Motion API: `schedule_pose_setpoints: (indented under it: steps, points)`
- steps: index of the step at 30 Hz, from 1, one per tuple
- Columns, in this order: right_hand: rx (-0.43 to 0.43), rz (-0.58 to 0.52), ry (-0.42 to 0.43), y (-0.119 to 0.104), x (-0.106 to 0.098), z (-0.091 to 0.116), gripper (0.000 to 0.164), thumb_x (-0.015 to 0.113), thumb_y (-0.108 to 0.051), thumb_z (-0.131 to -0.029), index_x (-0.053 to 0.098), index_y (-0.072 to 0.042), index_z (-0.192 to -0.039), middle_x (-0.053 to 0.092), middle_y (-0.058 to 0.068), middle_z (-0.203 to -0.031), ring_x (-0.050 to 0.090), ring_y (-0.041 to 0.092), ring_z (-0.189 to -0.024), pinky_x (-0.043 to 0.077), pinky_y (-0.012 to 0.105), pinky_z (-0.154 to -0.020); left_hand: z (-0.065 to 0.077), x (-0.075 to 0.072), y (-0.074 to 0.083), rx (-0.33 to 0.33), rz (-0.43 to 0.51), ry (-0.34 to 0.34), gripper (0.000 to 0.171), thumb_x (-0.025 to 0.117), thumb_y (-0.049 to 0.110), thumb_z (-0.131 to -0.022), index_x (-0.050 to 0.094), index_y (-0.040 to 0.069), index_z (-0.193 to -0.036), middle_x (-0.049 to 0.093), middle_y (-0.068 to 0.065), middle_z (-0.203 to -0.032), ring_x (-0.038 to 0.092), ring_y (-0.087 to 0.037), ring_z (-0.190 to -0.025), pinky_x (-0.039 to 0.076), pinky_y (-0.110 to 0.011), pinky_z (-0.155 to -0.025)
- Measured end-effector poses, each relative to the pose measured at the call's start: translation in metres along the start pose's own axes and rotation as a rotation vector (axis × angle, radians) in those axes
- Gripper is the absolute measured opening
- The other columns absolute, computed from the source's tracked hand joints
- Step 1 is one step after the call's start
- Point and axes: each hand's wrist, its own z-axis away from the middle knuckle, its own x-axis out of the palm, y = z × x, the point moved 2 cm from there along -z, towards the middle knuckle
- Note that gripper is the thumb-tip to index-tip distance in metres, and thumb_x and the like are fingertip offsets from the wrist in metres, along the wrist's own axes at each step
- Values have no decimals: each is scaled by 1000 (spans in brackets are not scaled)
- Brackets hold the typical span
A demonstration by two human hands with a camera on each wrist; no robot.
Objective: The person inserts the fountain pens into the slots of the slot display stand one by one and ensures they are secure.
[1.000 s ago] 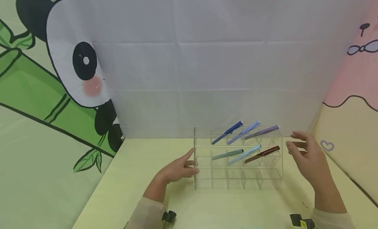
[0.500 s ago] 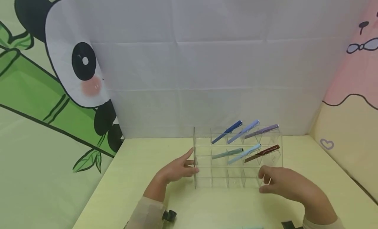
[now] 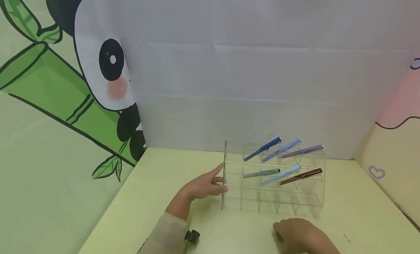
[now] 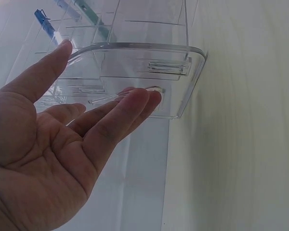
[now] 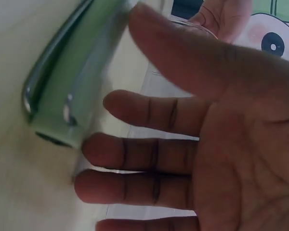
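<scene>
A clear acrylic pen rack (image 3: 272, 192) stands on the table, several pens slanting across its upper two tiers. My left hand (image 3: 205, 184) rests at the rack's left end panel, thumb and fingers extended against it. In the left wrist view, those fingertips (image 4: 137, 98) overlap the panel near its lower corner. In front of the rack, my right hand (image 3: 300, 234) is low over the table, partly cut off by the frame's bottom edge. The right wrist view shows its fingers spread and straight, fingertips right beside a light green pen (image 5: 70, 91) with a metal clip.
The back tier holds a dark blue pen (image 3: 262, 149), a periwinkle pen (image 3: 281, 151) and a purple pen (image 3: 303, 151). On the middle tier lie a grey-green pen (image 3: 261, 173), a light blue pen (image 3: 280, 175) and a dark brown pen (image 3: 301, 176). A white sheet (image 3: 249, 75) hangs behind.
My right hand has moved from the rack's right side, past its front corner, down to the table's near part. The left hand has stayed at the rack. The head view has shifted slightly.
</scene>
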Motion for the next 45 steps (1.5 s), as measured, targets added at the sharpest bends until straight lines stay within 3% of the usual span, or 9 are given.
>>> schedule_pose_setpoints:
  steps: [6,9,15,21,27,31,37,41,45]
  points:
    - [-55,-60,34,1,5,2,27,75,-15,-73,50,-23,-69,46,-10,-67,39,10,-62,34,30,-59,-2,-1,1,4,3,-1,97,72,45,-88,4,44,-156,40,-10,-154,64,-21,-117,43,-53,-106]
    - [-66,-72,43,0,5,1,26,74,-16,-75,50,-24,-69,45,-11,-68,39,9,-62,35,29,-59,-3,-1,-2,0,9,-2,98,73,45,-87,4,43,-157,40,-11,-154,63,-22,-118,43,-52,-105]
    - [-51,-9,110,3,2,-2,31,76,-16,-63,48,-24,-73,44,-10,-69,37,10,-61,32,29,-56,-5,-1,-4,4,2,0,95,71,44,-89,3,45,-156,41,-10,-154,65,-26,-115,40,-59,-105]
    - [-76,19,152,9,2,-4,30,75,-10,-70,48,-23,-71,42,-10,-67,35,9,-61,31,28,-55,-4,0,-4,-3,-5,0,92,69,43,-91,2,46,-155,41,-9,-154,67,-29,-111,37,-63,-105]
    - [-131,-138,201,22,-17,7,22,70,-9,-79,53,-22,-75,46,-11,-69,37,6,-60,33,25,-54,-4,0,-2,-7,1,-2,94,70,44,-90,2,46,-155,40,-10,-154,67,-26,-110,38,-63,-105]
    - [-185,-183,255,24,-35,20,18,71,-15,-84,56,-24,-83,53,-15,-80,44,2,-69,40,24,-58,-5,-1,-3,-2,3,-5,94,69,42,-91,2,43,-156,40,-12,-154,67,-26,-110,38,-63,-105]
    - [-223,-186,342,16,-53,31,12,70,-37,-91,59,-32,-94,61,-21,-94,57,-2,-86,51,27,-69,-5,-2,-3,9,1,-8,94,69,41,-91,2,42,-157,40,-13,-154,67,-25,-110,38,-61,-106]
    - [-250,-210,397,7,-57,31,12,61,-48,-95,59,-37,-100,66,-22,-100,65,3,-92,54,29,-71,-5,-2,-2,8,6,-8,94,69,41,-92,1,42,-157,39,-14,-154,67,-27,-111,38,-60,-107]
    - [-328,-306,429,-1,-52,23,12,57,-44,-98,58,-35,-106,69,-19,-100,67,2,-89,55,27,-69,-5,-2,-3,11,11,-13,95,70,43,-91,1,42,-156,38,-15,-155,66,-27,-111,38,-60,-107]
